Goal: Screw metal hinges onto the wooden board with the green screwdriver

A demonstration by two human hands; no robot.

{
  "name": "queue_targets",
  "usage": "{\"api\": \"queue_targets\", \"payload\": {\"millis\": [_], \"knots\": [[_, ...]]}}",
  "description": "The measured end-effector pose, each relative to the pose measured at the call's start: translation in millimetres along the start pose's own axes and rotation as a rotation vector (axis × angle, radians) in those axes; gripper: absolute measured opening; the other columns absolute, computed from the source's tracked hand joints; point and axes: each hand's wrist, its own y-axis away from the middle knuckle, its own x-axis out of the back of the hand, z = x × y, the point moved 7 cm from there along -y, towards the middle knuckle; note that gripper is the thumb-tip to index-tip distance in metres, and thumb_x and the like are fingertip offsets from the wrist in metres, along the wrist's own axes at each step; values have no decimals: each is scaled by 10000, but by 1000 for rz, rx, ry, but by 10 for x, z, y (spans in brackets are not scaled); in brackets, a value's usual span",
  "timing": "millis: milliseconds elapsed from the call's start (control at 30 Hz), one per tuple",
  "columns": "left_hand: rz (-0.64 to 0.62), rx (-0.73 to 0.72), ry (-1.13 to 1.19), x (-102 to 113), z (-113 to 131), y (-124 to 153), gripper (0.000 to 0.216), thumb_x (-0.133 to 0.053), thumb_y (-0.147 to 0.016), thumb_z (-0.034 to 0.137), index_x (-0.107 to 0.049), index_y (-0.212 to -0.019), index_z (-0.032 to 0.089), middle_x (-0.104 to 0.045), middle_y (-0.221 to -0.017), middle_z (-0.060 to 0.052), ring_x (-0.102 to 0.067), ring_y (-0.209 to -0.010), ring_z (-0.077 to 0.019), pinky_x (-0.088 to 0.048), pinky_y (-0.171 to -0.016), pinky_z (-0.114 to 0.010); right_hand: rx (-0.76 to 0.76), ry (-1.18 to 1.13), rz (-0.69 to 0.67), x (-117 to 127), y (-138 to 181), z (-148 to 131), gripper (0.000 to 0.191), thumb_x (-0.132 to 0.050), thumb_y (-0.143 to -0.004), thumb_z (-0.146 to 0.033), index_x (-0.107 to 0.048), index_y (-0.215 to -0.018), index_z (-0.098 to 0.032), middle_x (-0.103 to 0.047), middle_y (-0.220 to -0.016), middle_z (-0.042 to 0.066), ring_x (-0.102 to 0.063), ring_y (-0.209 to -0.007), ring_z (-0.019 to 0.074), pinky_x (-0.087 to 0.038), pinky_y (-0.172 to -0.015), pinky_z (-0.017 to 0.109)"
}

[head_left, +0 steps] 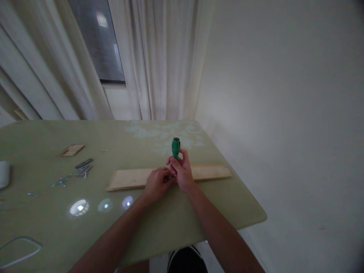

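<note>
My right hand [184, 172] grips a green-handled screwdriver [176, 148], held upright with its dark butt end on top. Its shaft and tip are hidden behind my fingers. My left hand [158, 183] rests at the near edge of a long light wooden board [127, 179], fingers curled close beside my right hand. Something small and dark shows between the left fingers, too small to name. The board lies flat across the table, its middle covered by both hands.
On the glossy green table [159, 231], metal hinges or brackets [83, 167] and several screws [61, 181] lie to the left. Beyond them is a small wood piece [72, 150]. A white object [3, 174] and a white cable [21, 261] are at far left. A wall [284, 113] stands right.
</note>
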Motion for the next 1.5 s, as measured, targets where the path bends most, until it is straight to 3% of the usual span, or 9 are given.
{"api": "queue_targets", "payload": {"millis": [100, 267, 433, 533, 733, 900, 1167, 1500], "knots": [[-3, 23, -24, -24, -11, -2, 60, -730, -878, 227, -726, -823, 204, -727, -850, -33, -630, -788, -195, -419, -719, -294, 7, 16, 2, 16, -2, 15, 283, -696, -958, -466, -548, -1109, -279, -669, -806, -41, -375, -508, 65, -270, -478, 204], [13, 41, -113, -21, -5, 15, 121, -751, -890, 263, -705, -798, 199, -705, -812, -29, -622, -792, -204, -399, -717, -294, -14, 18, 8, 51, -8, 22, 372, -616, -981, -566, -666, -1040, -202, -625, -858, 5, -376, -515, 58, -245, -446, 224], [-22, -61, -29, -8, 33, 26, 56, -743, -910, 264, -762, -899, 213, -760, -944, -57, -671, -905, -227, -456, -822, -311, -5, 10, 25, 63, 8, 14, 327, -760, -914, -442, -540, -1086, -271, -632, -742, -63, -358, -500, 62, -264, -466, 188], [-37, -79, 17, 6, 34, 23, 64, -722, -917, 236, -783, -932, 223, -783, -984, -59, -682, -932, -229, -468, -856, -319, 20, 31, 67, 108, 6, 13, 311, -739, -932, -459, -509, -1042, -281, -663, -766, -60, -385, -498, 68, -280, -454, 183], [14, -14, 1, 8, -4, 36, 84, -709, -924, 229, -775, -876, 212, -764, -909, -43, -661, -836, -201, -461, -785, -300, -14, 32, 52, 132, -37, 38, 393, -644, -965, -575, -682, -1068, -198, -635, -854, 1, -431, -531, 66, -323, -452, 217], [62, -7, -39, 0, 1, 55, 118, -727, -921, 249, -747, -813, 203, -737, -867, -40, -647, -828, -202, -448, -776, -304, -15, -4, 45, 122, -22, 34, 305, -784, -895, -440, -572, -1024, -262, -637, -767, -58, -441, -518, 72, -334, -472, 197], [105, -12, -49, 17, 40, 79, 141, -731, -928, 261, -712, -803, 199, -711, -849, -33, -625, -839, -206, -447, -775, -311, 5, 5, 51, 106, -31, -31, 358, -680, -957, -521, -690, -1151, -221, -629, -866, -3, -467, -543, 69, -351, -469, 216], [104, 4, -59, -2, 57, 75, 182, -721, -938, 263, -683, -771, 201, -684, -817, -30, -615, -817, -200, -441, -744, -299, 34, -3, 103, 163, -40, -15, 337, -714, -934, -496, -515, -1125, -301, -704, -857, -28, -486, -540, 88, -353, -497, 211]]}}
